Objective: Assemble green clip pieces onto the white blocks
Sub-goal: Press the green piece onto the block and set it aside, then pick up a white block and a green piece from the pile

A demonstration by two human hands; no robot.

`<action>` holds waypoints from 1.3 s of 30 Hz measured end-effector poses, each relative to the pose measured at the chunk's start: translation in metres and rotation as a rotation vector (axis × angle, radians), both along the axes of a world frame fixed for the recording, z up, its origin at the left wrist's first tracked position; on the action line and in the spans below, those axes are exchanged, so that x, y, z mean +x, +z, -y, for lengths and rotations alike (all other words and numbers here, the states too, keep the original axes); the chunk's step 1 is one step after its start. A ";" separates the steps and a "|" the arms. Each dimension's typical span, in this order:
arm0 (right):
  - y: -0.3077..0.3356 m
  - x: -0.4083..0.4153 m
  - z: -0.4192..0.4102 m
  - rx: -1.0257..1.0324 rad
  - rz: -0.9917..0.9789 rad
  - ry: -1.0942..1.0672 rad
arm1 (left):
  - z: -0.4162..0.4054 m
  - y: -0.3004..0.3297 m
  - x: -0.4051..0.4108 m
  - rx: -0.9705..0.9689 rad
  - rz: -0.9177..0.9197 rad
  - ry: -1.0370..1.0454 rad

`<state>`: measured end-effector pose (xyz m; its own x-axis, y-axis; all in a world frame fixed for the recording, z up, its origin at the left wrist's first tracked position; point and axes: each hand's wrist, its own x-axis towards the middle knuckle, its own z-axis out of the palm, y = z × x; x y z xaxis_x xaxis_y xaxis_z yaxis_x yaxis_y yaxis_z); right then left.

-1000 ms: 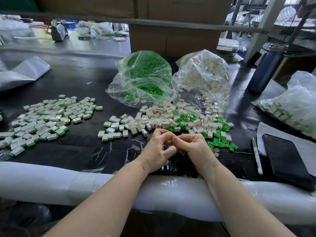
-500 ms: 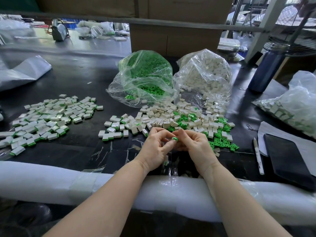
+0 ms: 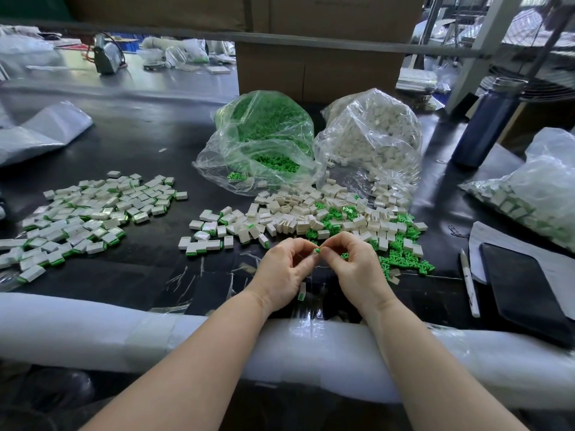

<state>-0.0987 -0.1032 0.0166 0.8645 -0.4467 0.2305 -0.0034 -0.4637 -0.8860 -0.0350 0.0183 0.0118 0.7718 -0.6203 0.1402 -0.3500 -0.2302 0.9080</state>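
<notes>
Both hands meet just above the black tabletop [image 3: 149, 144]. The left hand [image 3: 284, 270] and right hand [image 3: 354, 265] bring thumb and forefinger tips together around 1 small green plastic clip piece [image 3: 317, 250], each grip pinching it from its own side. A white rectangular block with a green end [image 3: 301, 290] shows below the left palm; whether it is held I cannot tell. Just beyond the hands lies a loose heap of white plastic blocks [image 3: 311, 213] mixed with scattered green clips [image 3: 401, 259]. A pile of finished white-and-green blocks [image 3: 84, 216] sits well apart, to the left.
</notes>
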 end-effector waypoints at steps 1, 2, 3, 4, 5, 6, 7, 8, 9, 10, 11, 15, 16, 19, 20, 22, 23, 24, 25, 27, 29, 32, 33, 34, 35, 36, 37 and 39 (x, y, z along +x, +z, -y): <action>0.000 0.000 0.000 0.003 -0.004 0.005 | 0.000 0.000 0.000 -0.001 0.001 0.005; 0.000 0.000 0.000 0.005 -0.001 0.007 | 0.000 0.000 0.000 -0.003 0.007 0.017; 0.000 -0.001 0.000 0.008 0.006 0.003 | 0.000 -0.001 0.000 -0.004 0.018 0.039; 0.000 -0.001 0.001 0.009 0.015 -0.014 | 0.000 -0.001 0.001 -0.007 0.030 0.070; -0.001 -0.001 0.002 0.005 0.022 -0.047 | 0.000 -0.001 0.001 -0.017 0.037 0.107; -0.002 -0.001 0.004 -0.004 0.024 -0.095 | 0.000 -0.002 0.002 -0.030 0.036 0.145; -0.003 -0.001 0.006 -0.013 0.022 -0.151 | -0.001 -0.002 0.003 -0.045 0.031 0.181; -0.004 -0.001 0.009 -0.021 0.020 -0.215 | -0.002 -0.002 0.003 -0.055 0.027 0.217; -0.004 -0.001 0.012 -0.027 0.016 -0.282 | -0.002 -0.002 0.004 -0.064 0.026 0.257; -0.005 -0.001 0.014 -0.033 0.006 -0.347 | -0.003 -0.002 0.005 -0.072 0.027 0.299; -0.004 -0.001 0.016 -0.039 -0.010 -0.402 | -0.003 -0.002 0.005 -0.080 0.033 0.343; -0.005 -0.002 0.019 -0.080 -0.090 -0.506 | -0.003 -0.004 0.009 -0.040 0.110 0.470; -0.005 -0.002 0.019 -0.097 -0.114 -0.522 | -0.004 -0.005 0.010 -0.009 0.119 0.481; -0.005 -0.002 0.020 -0.149 -0.169 -0.559 | -0.003 -0.008 0.010 0.110 0.129 0.475; -0.005 -0.002 0.020 -0.167 -0.187 -0.570 | -0.002 -0.008 0.010 0.145 0.129 0.468; -0.007 -0.002 0.021 -0.203 -0.234 -0.579 | -0.001 -0.008 0.010 0.198 0.131 0.463; -0.007 -0.002 0.021 -0.223 -0.262 -0.577 | -0.001 -0.008 0.010 0.218 0.132 0.460; -0.008 -0.002 0.021 -0.247 -0.288 -0.572 | -0.001 -0.008 0.010 0.235 0.134 0.454; -0.009 -0.001 0.022 -0.276 -0.309 -0.565 | -0.001 -0.008 0.010 0.249 0.135 0.447; -0.010 -0.001 0.022 -0.336 -0.331 -0.556 | -0.001 -0.008 0.009 0.269 0.135 0.432; -0.011 0.001 0.021 -0.379 -0.332 -0.552 | -0.001 -0.007 0.008 0.283 0.138 0.421; -0.013 0.003 0.020 -0.443 -0.354 -0.528 | 0.000 -0.008 0.008 0.313 0.156 0.404; -0.015 0.004 0.020 -0.463 -0.368 -0.515 | 0.000 -0.008 0.008 0.324 0.157 0.397; -0.016 0.005 0.020 -0.483 -0.380 -0.503 | 0.000 -0.009 0.008 0.332 0.156 0.391; -0.018 0.006 0.020 -0.502 -0.387 -0.494 | 0.001 -0.009 0.008 0.339 0.156 0.385; -0.020 0.007 0.020 -0.523 -0.389 -0.490 | 0.001 -0.009 0.008 0.347 0.162 0.380; -0.021 0.008 0.020 -0.544 -0.387 -0.490 | 0.001 -0.009 0.008 0.354 0.171 0.376; -0.022 0.008 0.019 -0.583 -0.377 -0.491 | 0.002 -0.010 0.008 0.360 0.184 0.369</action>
<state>-0.0906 -0.1226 -0.0057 0.6685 -0.6909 0.2754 -0.5711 -0.7140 -0.4050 -0.0265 0.0165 0.0020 0.9300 -0.3464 0.1226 -0.3328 -0.6528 0.6805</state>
